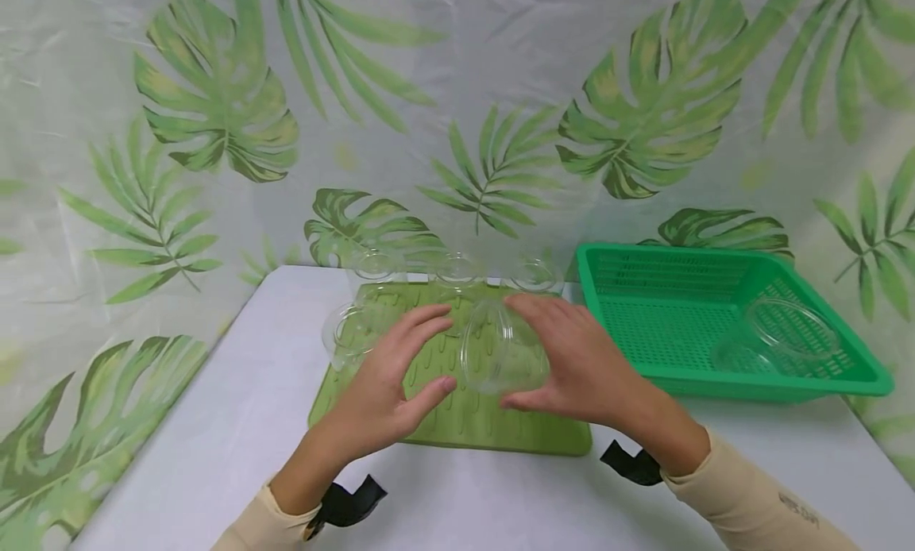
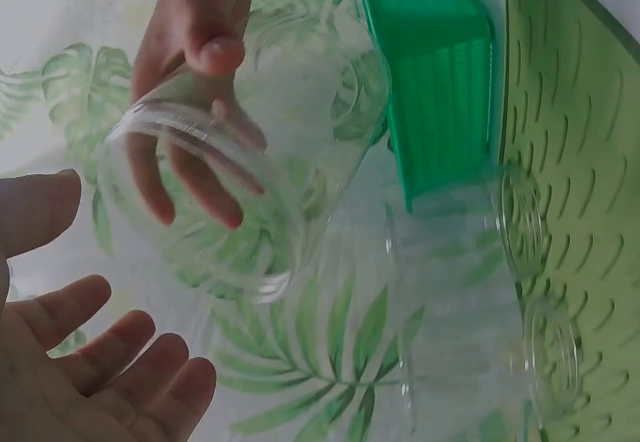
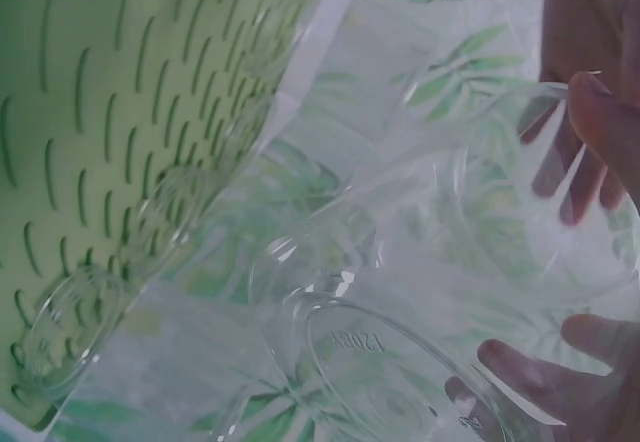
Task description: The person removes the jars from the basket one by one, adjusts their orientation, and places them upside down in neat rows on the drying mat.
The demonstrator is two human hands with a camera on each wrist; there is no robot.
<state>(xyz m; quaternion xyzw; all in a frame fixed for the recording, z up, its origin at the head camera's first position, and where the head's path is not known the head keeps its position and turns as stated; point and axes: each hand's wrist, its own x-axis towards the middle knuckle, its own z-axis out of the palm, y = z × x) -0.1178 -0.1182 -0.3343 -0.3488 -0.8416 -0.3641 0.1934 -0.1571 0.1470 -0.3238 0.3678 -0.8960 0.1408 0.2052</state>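
Note:
A clear cup (image 1: pixel 493 352) lies sideways in the air over the green mat (image 1: pixel 465 428), its wide mouth facing left. My right hand (image 1: pixel 579 356) grips it near the base, thumb below and fingers above. To the left, my left hand (image 1: pixel 393 376) is held with spread fingers, apart from the cup's mouth and holding nothing. The left wrist view shows that gap between the left fingers (image 2: pixel 110 352) and the cup's rim (image 2: pixel 190 127). Raised lettering shows on the clear base (image 3: pixel 390 362) in the right wrist view.
Several clear cups stand along the mat's back edge, among them one cup (image 1: pixel 457 271) in the middle. Another cup (image 1: pixel 350 333) is at the mat's left side. A green basket (image 1: pixel 715 388) at the right holds one clear cup (image 1: pixel 779 337). Leaf-print cloth (image 1: pixel 500 75) hangs behind.

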